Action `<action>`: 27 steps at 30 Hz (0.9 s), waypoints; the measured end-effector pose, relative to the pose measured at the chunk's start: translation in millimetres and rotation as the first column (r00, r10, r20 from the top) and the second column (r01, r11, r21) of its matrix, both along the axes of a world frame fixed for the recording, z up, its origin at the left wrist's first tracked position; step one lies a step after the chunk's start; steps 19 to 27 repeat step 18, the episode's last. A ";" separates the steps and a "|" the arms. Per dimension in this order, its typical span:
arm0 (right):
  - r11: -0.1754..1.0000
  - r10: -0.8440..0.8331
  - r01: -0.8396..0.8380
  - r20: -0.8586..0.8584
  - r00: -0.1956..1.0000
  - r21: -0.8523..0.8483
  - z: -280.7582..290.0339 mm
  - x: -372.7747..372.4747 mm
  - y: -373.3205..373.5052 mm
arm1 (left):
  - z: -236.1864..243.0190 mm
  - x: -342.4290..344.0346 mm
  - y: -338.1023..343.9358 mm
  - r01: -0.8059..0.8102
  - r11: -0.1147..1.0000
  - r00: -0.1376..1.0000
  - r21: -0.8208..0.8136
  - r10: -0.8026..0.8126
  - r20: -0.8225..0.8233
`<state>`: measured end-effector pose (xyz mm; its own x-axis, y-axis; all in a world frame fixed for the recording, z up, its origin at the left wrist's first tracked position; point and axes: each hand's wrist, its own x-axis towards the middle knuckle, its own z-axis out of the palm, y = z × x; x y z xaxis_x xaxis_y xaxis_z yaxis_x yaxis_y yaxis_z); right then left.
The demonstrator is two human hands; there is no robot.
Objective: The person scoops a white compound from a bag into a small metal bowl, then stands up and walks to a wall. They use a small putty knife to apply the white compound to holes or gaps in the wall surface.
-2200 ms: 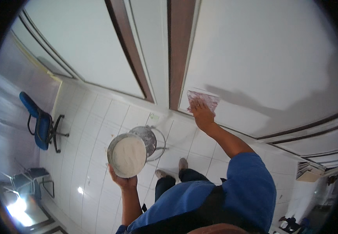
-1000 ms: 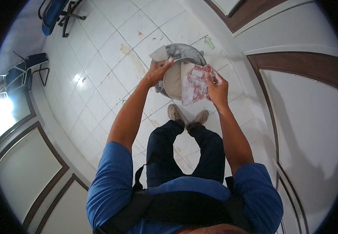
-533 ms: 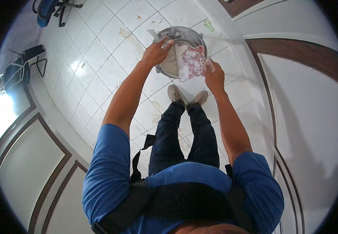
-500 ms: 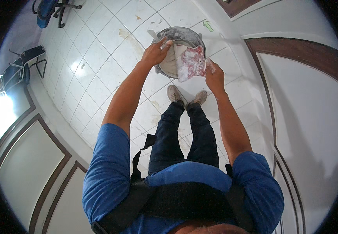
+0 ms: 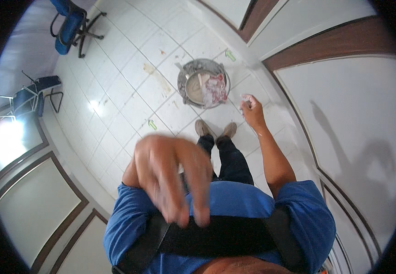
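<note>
Close to the camera, my left hand (image 5: 173,176) is raised in front of my chest, slightly blurred. Its fingers point down and are apart, holding nothing visible. My right hand (image 5: 251,110) hangs right of a round grey tub (image 5: 188,68), not touching it. White powder coats its loosely bent fingers, and nothing shows between them. Greyish-white material (image 5: 193,91) fills the tub's inner part. A red-and-white plastic bag (image 5: 215,90), smeared with white powder, lies over the tub's right side. A pale flat strip (image 5: 200,81) stands beside the bag.
White floor tiles (image 5: 129,77) carry brownish stains and green arrow markers (image 5: 152,124). A panelled white wall (image 5: 344,105) with brown trim runs along the right. At the far left are a blue wheeled chair (image 5: 70,29) and dark metal-framed chairs (image 5: 33,96).
My left hand has left the tub and come up toward the camera. My right hand has drawn away from the bag, which now rests on the tub. The tub appears farther off.
</note>
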<state>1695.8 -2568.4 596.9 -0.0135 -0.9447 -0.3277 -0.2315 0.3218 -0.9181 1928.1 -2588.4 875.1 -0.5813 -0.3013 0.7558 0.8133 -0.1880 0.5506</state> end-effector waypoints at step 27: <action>0.999 0.019 -0.011 0.235 0.972 -0.033 124.8 -8.7 -11.7 | 152.5 -41.3 62.4 0.213 0.834 0.971 -0.509 -0.122 0.206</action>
